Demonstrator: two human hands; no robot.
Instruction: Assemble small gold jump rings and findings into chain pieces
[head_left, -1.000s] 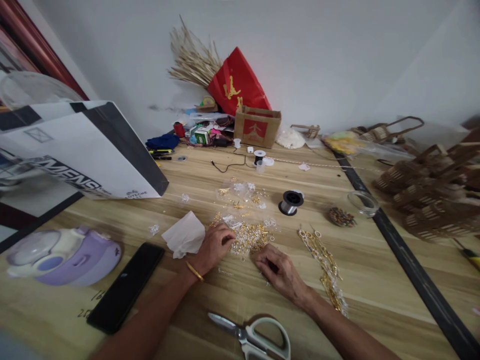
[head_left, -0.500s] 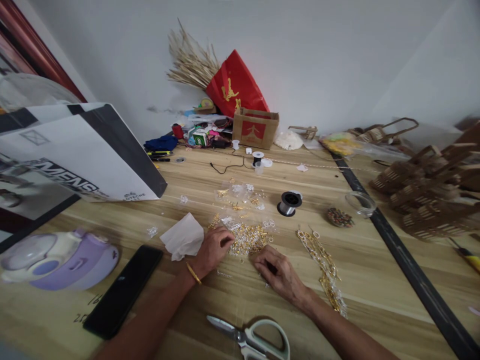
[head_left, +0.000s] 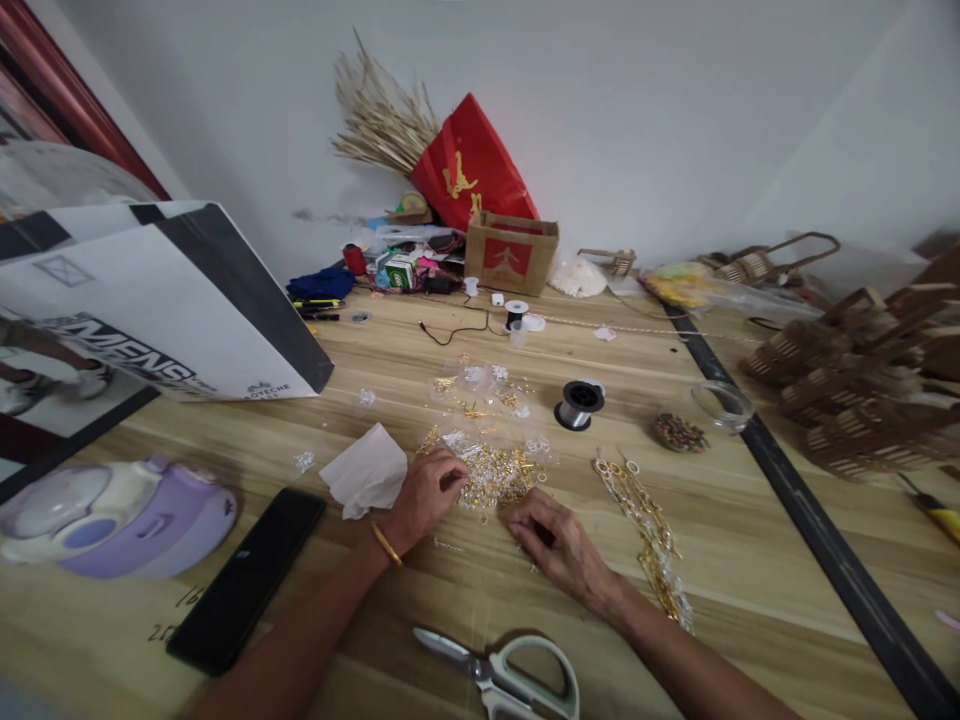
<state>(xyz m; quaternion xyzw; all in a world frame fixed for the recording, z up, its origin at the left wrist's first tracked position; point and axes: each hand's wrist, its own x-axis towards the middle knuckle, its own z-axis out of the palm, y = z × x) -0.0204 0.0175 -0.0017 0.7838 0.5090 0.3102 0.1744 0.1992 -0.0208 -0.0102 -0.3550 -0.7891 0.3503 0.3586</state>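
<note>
A pile of small gold and clear beads [head_left: 496,474] lies on the wooden table between my hands. At its left edge is my left hand [head_left: 430,490], fingers curled and tips pinched together; anything in the pinch is too small to make out. My right hand [head_left: 553,535] rests at the pile's lower right, also closed, with thumb and forefinger pressed together and their contents hidden. A short beaded strand [head_left: 448,545] lies between my wrists. Scissors [head_left: 495,672] with pale handles lie nearer to me. Right of my right hand are gold and clear bead strands [head_left: 646,530].
A black phone [head_left: 246,580], a white tissue [head_left: 366,472] and a purple-and-white device [head_left: 124,520] are at left. Beyond the pile stands a spool of clear line [head_left: 578,405]. A glass dish [head_left: 721,407], dark beads [head_left: 680,433] and small woven baskets [head_left: 862,400] are at right.
Both hands keep almost the same place and the same closed pose. The view has shifted very slightly; nothing on the table has visibly moved.
</note>
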